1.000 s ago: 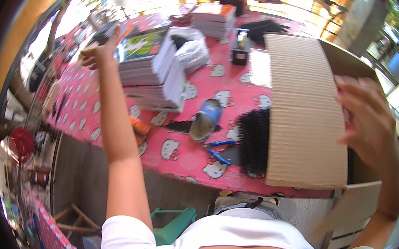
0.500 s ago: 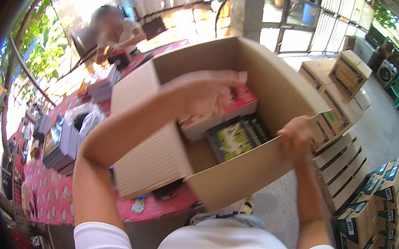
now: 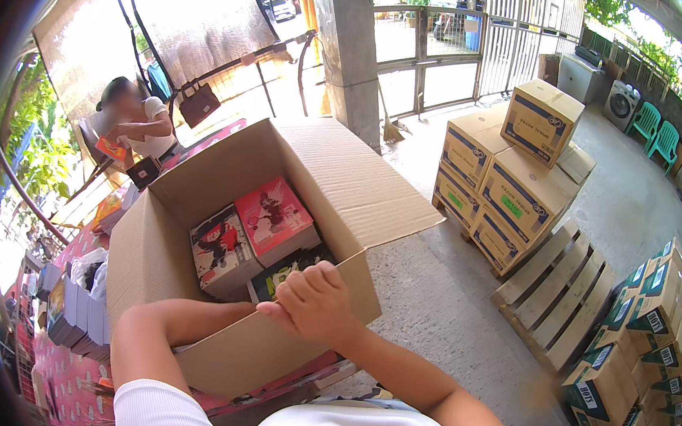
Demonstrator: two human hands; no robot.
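A large open cardboard box (image 3: 235,371) stands in front of me on the table. Inside lie a stack of books with a pink-red cover (image 3: 275,216), another with a white, black and red cover (image 3: 223,247), and a dark book with yellow-green artwork (image 3: 267,281), partly covered by my right hand. That right hand (image 3: 312,301) is closed over the top edge of the box's near wall. My left forearm reaches over the near left side into the box. The left hand itself is hidden behind the wall and my right hand, so its fingers do not show.
Books in stacks (image 3: 78,315) and a plastic bag stand on the pink patterned tablecloth (image 3: 66,384) at left. Beyond the box a person (image 3: 140,124) sits holding something orange. To the right are stacked cartons (image 3: 523,194), a wooden pallet (image 3: 555,295) and green-marked cartons (image 3: 641,340).
My left hand has moved from above the books down toward the near wall, out of sight. The right hand now grips further left along the rim. The view has swung right.
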